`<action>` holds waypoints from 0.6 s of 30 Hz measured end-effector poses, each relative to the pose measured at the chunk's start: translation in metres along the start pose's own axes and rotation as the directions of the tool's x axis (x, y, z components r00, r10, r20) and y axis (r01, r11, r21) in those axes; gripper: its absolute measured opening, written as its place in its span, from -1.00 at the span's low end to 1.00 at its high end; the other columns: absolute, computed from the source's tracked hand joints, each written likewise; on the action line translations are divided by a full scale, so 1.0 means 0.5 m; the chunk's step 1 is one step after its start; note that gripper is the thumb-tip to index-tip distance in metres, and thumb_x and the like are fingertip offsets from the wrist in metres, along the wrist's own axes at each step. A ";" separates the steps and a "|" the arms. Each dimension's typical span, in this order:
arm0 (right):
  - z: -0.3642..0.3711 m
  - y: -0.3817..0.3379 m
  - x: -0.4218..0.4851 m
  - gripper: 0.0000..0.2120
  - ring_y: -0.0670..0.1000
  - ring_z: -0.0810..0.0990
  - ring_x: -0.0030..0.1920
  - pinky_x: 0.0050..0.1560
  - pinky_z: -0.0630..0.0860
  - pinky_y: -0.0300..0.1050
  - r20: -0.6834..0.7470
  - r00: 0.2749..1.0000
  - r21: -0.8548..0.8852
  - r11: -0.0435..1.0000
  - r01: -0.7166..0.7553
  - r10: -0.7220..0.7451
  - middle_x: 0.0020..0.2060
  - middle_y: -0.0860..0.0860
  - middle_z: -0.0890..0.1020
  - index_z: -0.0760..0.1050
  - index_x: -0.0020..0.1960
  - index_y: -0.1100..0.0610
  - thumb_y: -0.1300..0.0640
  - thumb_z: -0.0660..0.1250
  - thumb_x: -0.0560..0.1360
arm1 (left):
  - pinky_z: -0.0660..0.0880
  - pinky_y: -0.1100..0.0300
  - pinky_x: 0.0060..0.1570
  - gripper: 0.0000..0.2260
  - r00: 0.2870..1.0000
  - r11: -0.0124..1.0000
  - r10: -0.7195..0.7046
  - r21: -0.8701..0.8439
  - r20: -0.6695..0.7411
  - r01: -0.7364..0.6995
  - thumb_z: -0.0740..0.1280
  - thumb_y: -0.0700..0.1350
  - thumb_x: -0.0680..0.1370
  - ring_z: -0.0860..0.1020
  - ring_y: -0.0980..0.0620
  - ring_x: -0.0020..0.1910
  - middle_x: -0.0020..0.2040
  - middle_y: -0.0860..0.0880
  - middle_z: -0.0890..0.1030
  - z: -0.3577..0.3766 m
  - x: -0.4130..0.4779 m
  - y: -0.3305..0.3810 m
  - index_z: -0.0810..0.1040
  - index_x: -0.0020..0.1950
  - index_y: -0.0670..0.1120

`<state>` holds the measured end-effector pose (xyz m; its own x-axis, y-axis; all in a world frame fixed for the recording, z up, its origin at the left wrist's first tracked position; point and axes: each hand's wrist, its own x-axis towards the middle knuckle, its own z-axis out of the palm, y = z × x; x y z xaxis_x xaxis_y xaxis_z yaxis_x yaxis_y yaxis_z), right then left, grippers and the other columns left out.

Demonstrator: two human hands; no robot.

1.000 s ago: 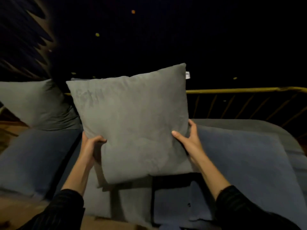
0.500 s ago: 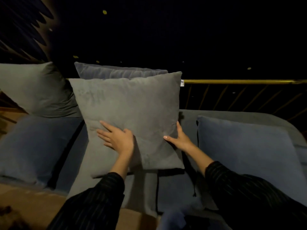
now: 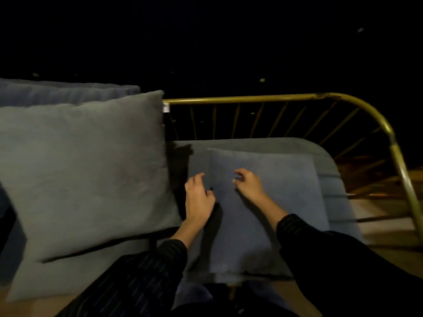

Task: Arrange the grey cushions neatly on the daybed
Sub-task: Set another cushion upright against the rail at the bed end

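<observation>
Both hands, left [image 3: 198,197] and right [image 3: 249,185], hover loosely curled and empty over the flat blue-grey cushion [image 3: 270,202] on the daybed [image 3: 332,202], apparently to stand it beside the upright grey cushion [image 3: 84,170].

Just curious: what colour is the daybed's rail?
Brass-gold metal rail, clearest in the head view.

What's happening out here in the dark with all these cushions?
A person is tidying grey cushions on a daybed with a brass-coloured rail. One large grey cushion already stands propped upright at the back, with another cushion behind it. Both hands are empty and open: the left hand and right hand are over the flat bluish-grey cushion lying on the seat, apparently about to pick it up.
</observation>
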<state>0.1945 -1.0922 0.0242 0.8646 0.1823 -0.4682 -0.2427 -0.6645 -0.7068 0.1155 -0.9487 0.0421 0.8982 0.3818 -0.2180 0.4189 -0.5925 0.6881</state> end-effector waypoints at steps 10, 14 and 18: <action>-0.270 0.421 0.019 -0.14 0.30 0.32 0.41 0.42 0.27 0.17 -0.145 0.908 0.004 0.918 -0.397 0.394 0.43 0.26 0.33 0.17 0.51 0.20 -0.08 0.48 0.36 | 0.32 -0.06 0.44 -0.10 0.814 0.785 -0.518 -0.231 0.263 0.575 0.54 0.11 0.34 0.36 -0.20 0.45 0.49 -0.20 0.36 0.249 0.106 -0.032 0.18 0.54 -0.13; -0.278 0.490 0.035 0.10 0.18 0.40 0.38 0.38 0.36 0.17 -0.062 0.891 0.308 0.857 -0.412 0.450 0.41 0.11 0.39 0.09 0.52 0.03 -0.34 0.48 0.16 | 0.39 0.03 0.35 -0.02 0.777 0.669 -0.570 -0.398 0.266 0.627 0.60 0.13 0.26 0.45 -0.14 0.38 0.45 -0.12 0.42 0.270 0.118 -0.048 0.21 0.54 -0.13; -0.280 0.514 0.049 -0.18 0.14 0.53 0.24 0.21 0.48 0.04 0.023 0.871 0.483 0.757 -0.440 0.492 0.29 0.11 0.51 0.24 0.46 0.11 -0.17 0.48 0.34 | 0.50 -0.05 0.24 -0.06 0.747 0.560 -0.594 -0.514 0.298 0.650 0.64 0.10 0.17 0.57 -0.14 0.24 0.33 -0.12 0.55 0.284 0.131 -0.059 0.36 0.46 -0.13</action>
<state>0.2151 -1.3598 -0.0947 0.6232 -0.1513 -0.7673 -0.7768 -0.2333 -0.5849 0.1808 -1.0070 -0.0909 0.4621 0.4259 -0.7779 0.7497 0.2810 0.5992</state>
